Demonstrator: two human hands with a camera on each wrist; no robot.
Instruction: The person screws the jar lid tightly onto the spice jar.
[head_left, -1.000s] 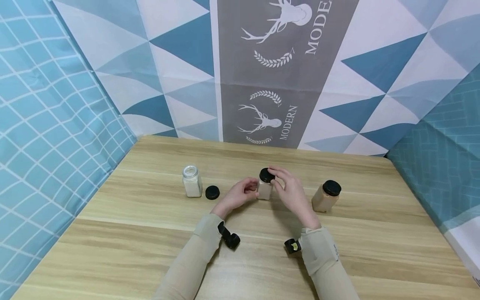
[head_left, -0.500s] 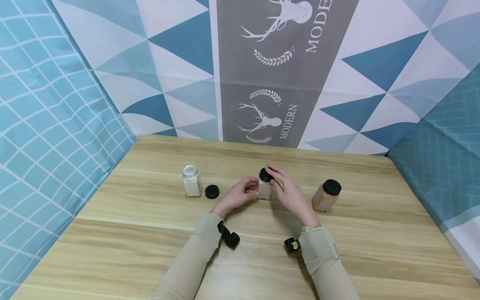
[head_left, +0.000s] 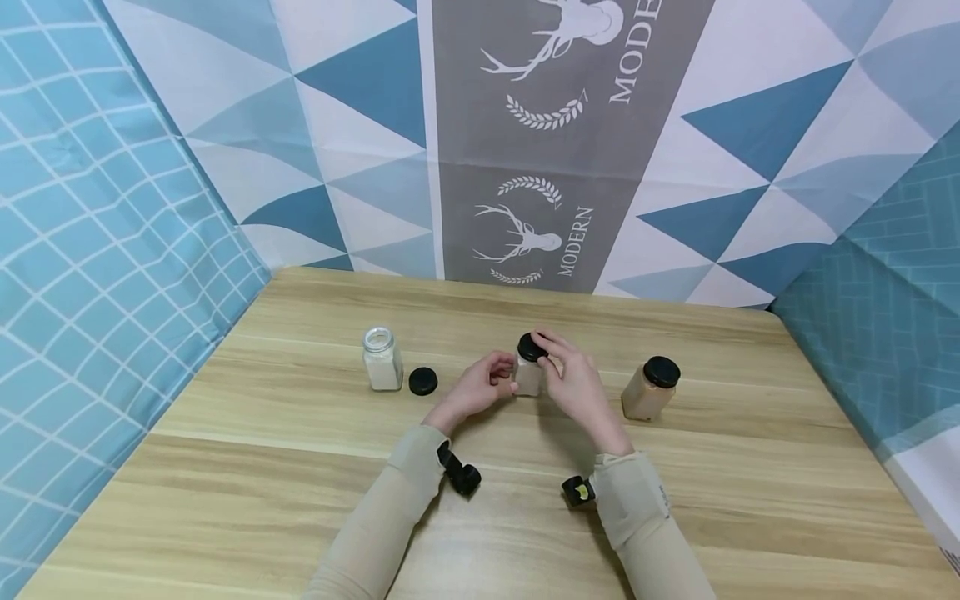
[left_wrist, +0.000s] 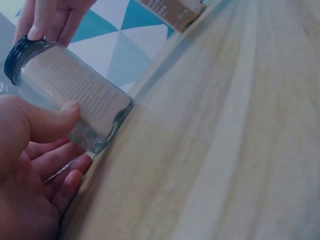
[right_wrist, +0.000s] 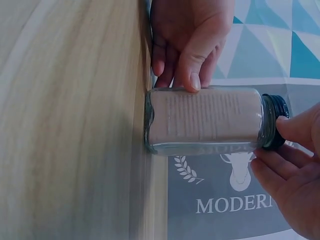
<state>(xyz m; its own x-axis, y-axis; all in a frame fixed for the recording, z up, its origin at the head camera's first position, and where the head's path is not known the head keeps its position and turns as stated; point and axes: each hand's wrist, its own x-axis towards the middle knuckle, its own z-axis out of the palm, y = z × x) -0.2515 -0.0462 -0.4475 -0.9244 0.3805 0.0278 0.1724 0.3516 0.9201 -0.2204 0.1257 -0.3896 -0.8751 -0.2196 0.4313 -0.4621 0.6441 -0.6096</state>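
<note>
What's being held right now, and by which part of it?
The middle jar: the right hand grips it by the black lid, and the left hand holds the lower part of its glass body.

The table (head_left: pixel 247 500) is viewed forward and down from the head — the middle jar (right_wrist: pixel 205 117) is shared, near and low, by both wrist views.
</note>
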